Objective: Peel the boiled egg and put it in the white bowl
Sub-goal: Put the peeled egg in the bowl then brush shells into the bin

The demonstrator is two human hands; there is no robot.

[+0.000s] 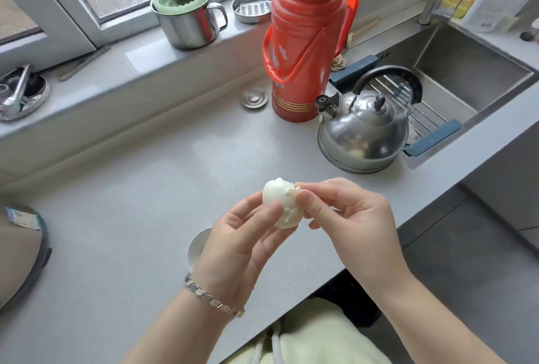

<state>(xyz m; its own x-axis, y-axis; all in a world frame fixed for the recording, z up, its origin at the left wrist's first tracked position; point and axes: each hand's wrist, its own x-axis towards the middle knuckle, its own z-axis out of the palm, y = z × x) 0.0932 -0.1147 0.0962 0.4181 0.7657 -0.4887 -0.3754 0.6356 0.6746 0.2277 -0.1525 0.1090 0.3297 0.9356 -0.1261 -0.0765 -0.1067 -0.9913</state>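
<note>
Egg: held in the air above the counter, near its front edge, forward of the kettle.
Left hand: fingers clasp egg from below.
Right hand: fingertips pinch at egg's top.
White bowl: mostly hidden under left hand.
Open room: bare counter left of the egg.
Writing: none legible.

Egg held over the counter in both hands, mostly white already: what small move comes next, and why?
Probably pull away the loose flap at the egg's top. The right hand pinches there, where ragged white bits stick up, while the left hand cradles the egg. The white bowl waits mostly hidden beneath the left hand.
</note>
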